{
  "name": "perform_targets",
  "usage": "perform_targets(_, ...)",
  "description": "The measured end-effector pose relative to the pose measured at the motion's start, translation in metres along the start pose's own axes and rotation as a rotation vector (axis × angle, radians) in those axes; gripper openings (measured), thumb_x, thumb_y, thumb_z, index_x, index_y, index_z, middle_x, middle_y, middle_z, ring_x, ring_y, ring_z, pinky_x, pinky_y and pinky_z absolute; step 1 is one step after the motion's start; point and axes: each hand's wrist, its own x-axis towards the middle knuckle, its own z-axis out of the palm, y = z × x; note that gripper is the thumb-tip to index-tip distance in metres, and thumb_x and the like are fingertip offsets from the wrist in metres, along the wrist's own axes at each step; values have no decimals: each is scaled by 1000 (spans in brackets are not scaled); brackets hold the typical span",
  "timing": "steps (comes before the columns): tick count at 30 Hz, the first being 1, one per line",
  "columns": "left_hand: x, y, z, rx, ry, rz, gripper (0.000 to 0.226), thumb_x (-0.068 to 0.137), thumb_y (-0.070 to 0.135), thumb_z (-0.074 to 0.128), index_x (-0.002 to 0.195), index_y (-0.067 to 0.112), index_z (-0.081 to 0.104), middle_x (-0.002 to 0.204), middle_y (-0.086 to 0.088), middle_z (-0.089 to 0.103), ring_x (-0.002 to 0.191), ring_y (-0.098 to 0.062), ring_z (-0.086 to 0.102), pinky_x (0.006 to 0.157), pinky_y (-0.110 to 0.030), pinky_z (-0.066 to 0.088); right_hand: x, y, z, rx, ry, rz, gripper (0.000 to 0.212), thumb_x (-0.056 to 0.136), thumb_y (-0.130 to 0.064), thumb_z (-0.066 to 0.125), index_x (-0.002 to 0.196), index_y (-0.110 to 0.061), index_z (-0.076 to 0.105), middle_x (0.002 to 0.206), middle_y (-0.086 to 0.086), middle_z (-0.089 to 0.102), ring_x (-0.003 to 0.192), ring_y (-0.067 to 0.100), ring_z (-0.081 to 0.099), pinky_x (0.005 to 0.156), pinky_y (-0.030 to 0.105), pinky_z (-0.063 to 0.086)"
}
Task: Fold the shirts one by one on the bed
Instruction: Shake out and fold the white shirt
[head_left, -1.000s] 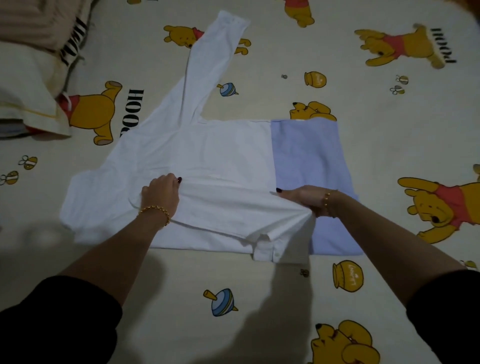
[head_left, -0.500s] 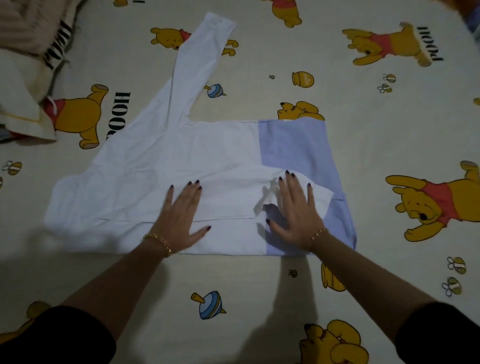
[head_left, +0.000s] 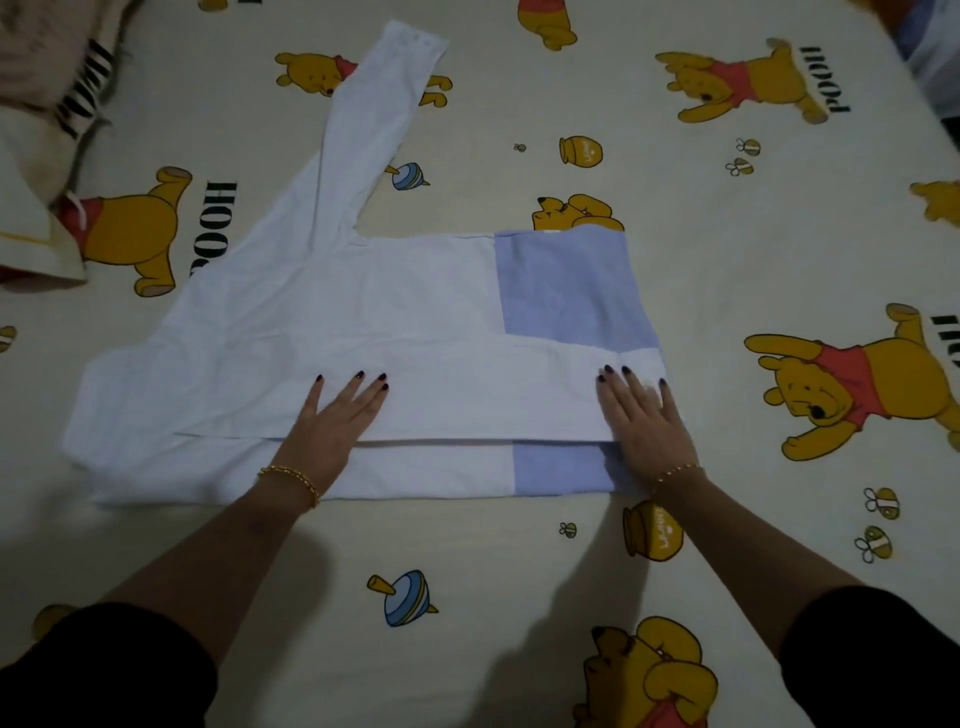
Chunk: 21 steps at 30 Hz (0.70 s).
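A white shirt (head_left: 363, 332) is pressed flat on the bed (head_left: 727, 249) by the left hand (head_left: 332, 426) and right hand (head_left: 644, 421).

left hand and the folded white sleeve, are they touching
Touching: the head view shows the left hand lying flat, fingers straight, on the folded white sleeve.

White shirt (head_left: 363, 322) with lilac-blue panel — cream bedsheet (head_left: 727, 249), yellow bears
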Motion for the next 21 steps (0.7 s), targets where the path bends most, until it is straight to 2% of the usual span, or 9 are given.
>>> perform_targets(3,-14,5,0,16,-70,-20,97,56,-27,38,146,7,25,152,-9,31,144,-11,-14,114,-49,1,-17,-10,7,42,-140,40,89,63,-15,80,141,-2,39,147,14,41,132,31,44,100,57,38)
perform_targets(6,-24,-1,-4,33,-104,-93,92,59,-25,32,146,3,27,155,-10,23,144,-13,-14,114,-48,-4,-15,-32,-1,55,-98,39,88,66,-11,77,142,-4,36,148,12,41,133,29,44,104,53,35)
perform_targets(8,-28,-10,-7,41,-96,-155,92,60,-26,38,147,3,23,156,-10,19,145,-15,-10,114,-47,-6,-10,-51,-6,78,-59,7,88,66,-13,75,142,-5,33,147,11,42,132,27,45,105,52,34)
perform_targets(10,-35,-22,-10,33,-83,-219,91,62,-26,44,146,1,22,156,-13,20,146,-23,4,114,-46,-8,-1,-75,-10,101,-47,-25,84,66,-15,76,141,-4,38,145,11,44,131,27,46,107,51,33)
perform_targets(13,-47,-39,-15,-25,-67,-359,85,63,-22,51,143,-2,32,147,-20,35,133,-35,38,110,-56,16,15,-119,-27,124,-43,-57,75,73,-16,72,141,-1,41,146,12,42,133,28,43,109,49,32)
perform_targets(15,-57,-50,-17,-107,-89,-488,80,62,-19,57,139,-3,40,134,-23,49,119,-38,52,101,-59,33,27,-150,-35,149,-29,-117,67,89,-13,50,148,-2,21,156,13,22,143,29,24,115,49,17)
perform_targets(16,-63,-57,-17,-154,-98,-548,76,62,-18,57,135,-4,44,126,-25,54,111,-39,56,97,-59,38,33,-166,-40,161,-33,-137,66,92,-12,44,150,-3,14,158,12,15,145,29,17,116,48,12)
perform_targets(19,-84,-77,-15,-269,-85,-645,52,67,2,48,118,-4,58,101,-25,60,88,-41,59,73,-52,49,48,-209,-49,175,-18,-146,70,89,-14,57,148,-2,21,155,12,24,142,28,26,114,46,18)
perform_targets(21,-95,-86,-14,-277,-97,-633,46,66,20,43,103,1,62,91,-20,59,83,-39,58,67,-47,46,56,-233,-52,193,-33,-190,66,96,-11,43,150,-4,4,159,10,7,147,27,11,117,44,6)
